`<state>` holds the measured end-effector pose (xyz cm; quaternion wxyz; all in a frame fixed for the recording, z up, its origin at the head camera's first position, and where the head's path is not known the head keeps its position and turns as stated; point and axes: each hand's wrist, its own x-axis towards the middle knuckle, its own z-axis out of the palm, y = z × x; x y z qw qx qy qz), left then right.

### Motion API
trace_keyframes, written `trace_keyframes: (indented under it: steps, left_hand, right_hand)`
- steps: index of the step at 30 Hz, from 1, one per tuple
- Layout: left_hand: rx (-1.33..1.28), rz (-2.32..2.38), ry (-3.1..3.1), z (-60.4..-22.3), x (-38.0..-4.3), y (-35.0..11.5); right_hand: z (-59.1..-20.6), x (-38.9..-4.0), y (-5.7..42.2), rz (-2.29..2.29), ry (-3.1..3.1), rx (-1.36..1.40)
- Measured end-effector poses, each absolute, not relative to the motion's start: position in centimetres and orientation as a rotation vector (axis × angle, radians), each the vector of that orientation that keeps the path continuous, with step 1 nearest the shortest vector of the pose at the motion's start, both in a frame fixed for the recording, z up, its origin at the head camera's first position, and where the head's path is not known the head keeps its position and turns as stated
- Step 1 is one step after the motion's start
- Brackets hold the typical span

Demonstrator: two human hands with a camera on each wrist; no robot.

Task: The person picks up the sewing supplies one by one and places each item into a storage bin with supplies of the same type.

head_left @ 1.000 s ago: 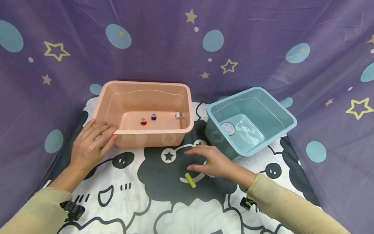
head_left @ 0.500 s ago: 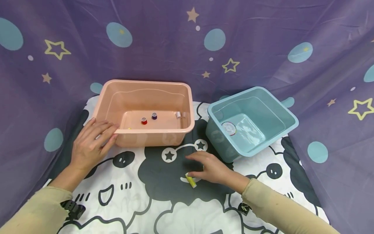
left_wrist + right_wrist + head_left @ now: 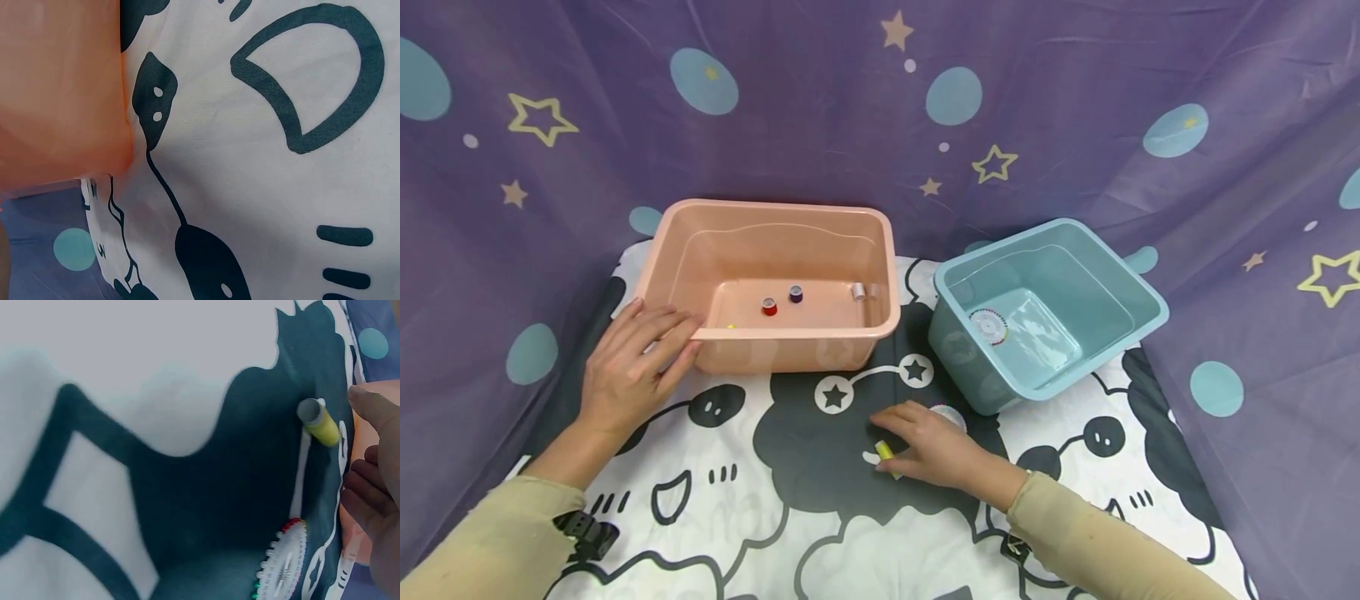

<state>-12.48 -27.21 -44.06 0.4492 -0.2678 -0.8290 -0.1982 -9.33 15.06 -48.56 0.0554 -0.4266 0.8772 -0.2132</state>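
Note:
My left hand (image 3: 632, 367) rests on the front left corner of a pink plastic bin (image 3: 797, 354), fingers over the rim; it is out of sight in the left wrist view. A yellow thread spool (image 3: 884, 451) lies on the cloth, partly covered by the thumb of my right hand (image 3: 936, 450). In the right wrist view, the right hand's thumb and fingers stand apart, and the spool (image 3: 322, 425) looks separate from them. Partly behind the right hand lies a white wheel of sewing pins (image 3: 951, 416) with coloured heads.
Inside the pink bin are a red spool (image 3: 769, 307), a dark purple spool (image 3: 796, 293), a white spool (image 3: 858, 292) and a bit of yellow. A teal bin (image 3: 1052, 392) to the right holds another pin wheel (image 3: 988, 327). A purple curtain (image 3: 820, 100) hangs behind.
My right hand has moved down and slightly left, bringing its thumb over the yellow spool and uncovering part of the pin wheel. The left hand stays on the bin.

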Motion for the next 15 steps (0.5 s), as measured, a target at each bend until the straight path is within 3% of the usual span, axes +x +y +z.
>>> trace_keyframes:
  steps: [15]
  left_hand:
    - [-0.658,-0.479,-2.069,-44.1,-12.5,-27.4]
  right_hand:
    - [-50.8,-8.1,15.6,-0.583,2.729,-1.293]
